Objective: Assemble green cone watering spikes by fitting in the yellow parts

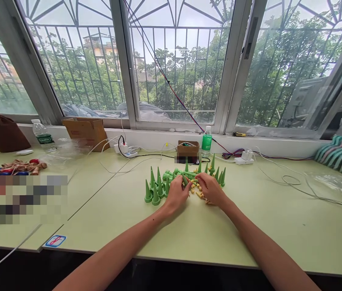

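Note:
My left hand [177, 191] is closed around a green plastic cone [184, 180], which is tilted and partly covered by the fingers. Close by on the right, my right hand [209, 187] has its thumb and fingertips pinched together; what they hold, if anything, is too small to name. Several green cones [155, 196] stand point-up to the left of my hands, and more cones [222, 178] stand behind and to the right. Green ribbed pieces [168, 174] lie in a pile just beyond. Small yellow pieces [199, 195] are scattered between my hands.
Behind the pile stand a small cardboard box [188, 150] and a green-labelled bottle [207, 141]. White cables [292, 182] trail across the right side. Pastel hangers [340, 155] lean at the far right. Wooden pieces [22, 166] and a larger box [84, 133] are at left.

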`<state>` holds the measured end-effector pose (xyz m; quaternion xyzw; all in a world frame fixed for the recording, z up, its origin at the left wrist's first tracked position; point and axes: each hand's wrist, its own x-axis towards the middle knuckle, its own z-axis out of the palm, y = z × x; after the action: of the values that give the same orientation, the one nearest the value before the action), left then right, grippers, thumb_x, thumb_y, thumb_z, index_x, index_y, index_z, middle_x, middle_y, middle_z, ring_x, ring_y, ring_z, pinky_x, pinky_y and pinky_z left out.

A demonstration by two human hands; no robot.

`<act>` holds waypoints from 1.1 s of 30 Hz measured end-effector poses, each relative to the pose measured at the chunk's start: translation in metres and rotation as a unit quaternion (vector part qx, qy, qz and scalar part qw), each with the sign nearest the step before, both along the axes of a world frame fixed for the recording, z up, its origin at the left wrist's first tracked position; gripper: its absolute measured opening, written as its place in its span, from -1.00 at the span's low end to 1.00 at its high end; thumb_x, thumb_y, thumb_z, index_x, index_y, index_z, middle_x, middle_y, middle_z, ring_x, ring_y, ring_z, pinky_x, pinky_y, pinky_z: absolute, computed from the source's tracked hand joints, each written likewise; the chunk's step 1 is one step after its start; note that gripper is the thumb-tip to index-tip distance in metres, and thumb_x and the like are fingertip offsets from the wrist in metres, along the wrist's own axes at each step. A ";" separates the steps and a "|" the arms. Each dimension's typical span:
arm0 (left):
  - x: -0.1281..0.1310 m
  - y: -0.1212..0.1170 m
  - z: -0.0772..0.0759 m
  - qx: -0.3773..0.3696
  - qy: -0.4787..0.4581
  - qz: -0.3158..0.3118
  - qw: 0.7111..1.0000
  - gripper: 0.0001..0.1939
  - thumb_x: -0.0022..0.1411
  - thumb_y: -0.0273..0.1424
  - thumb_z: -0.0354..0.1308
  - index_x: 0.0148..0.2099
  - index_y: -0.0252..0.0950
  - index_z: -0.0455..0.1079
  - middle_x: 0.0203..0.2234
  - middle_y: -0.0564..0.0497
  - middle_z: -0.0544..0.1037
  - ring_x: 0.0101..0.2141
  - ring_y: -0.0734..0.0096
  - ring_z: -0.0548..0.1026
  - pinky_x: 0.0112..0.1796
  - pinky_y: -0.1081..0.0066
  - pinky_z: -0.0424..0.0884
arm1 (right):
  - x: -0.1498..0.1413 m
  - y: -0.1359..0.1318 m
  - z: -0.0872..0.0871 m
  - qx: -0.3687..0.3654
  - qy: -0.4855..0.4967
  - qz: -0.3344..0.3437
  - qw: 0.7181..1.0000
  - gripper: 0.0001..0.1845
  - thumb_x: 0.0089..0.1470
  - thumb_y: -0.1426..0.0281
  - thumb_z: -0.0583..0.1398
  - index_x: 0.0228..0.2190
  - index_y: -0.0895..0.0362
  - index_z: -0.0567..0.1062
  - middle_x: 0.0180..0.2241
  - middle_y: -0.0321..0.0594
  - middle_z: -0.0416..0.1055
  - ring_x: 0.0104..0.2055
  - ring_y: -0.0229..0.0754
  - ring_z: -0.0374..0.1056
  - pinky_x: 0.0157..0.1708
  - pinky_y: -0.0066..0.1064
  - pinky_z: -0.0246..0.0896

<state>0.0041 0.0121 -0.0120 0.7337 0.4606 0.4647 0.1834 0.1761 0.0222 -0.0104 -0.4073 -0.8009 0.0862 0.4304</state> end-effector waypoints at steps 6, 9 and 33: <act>0.001 -0.001 0.001 -0.005 -0.005 -0.008 1.000 -0.79 0.26 -0.25 0.07 -0.31 -0.30 0.35 -0.39 -0.02 0.44 -0.45 0.40 0.39 -0.42 0.39 0.32 | 0.002 -0.002 0.004 -0.003 -0.005 0.020 1.000 -0.74 0.28 0.40 -0.04 -0.35 0.14 0.40 -0.38 -0.19 0.40 -0.35 -0.19 0.29 -0.32 -0.40 0.15; 0.002 -0.003 0.002 -0.004 -0.003 -0.008 1.000 -0.79 0.25 -0.25 0.08 -0.29 -0.30 0.36 -0.40 -0.02 0.44 -0.44 0.39 0.39 -0.42 0.38 0.32 | 0.002 -0.003 0.004 -0.006 -0.005 0.028 1.000 -0.74 0.28 0.40 -0.04 -0.37 0.14 0.40 -0.39 -0.20 0.40 -0.36 -0.20 0.29 -0.34 -0.41 0.14; 0.003 -0.007 0.004 0.011 0.012 -0.046 0.999 -0.80 0.27 -0.27 0.06 -0.29 -0.28 0.39 -0.37 -0.01 0.43 -0.46 0.43 0.35 -0.41 0.40 0.29 | 0.000 -0.007 0.005 -0.079 0.027 0.032 0.996 -0.75 0.27 0.28 -0.02 -0.40 0.11 0.32 -0.60 -0.39 0.27 -0.58 -0.30 0.14 -0.50 -0.48 0.03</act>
<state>0.0073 0.0050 -0.0082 0.7617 0.4230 0.4522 0.1908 0.1759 0.0147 -0.0054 -0.4115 -0.7925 0.1740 0.4151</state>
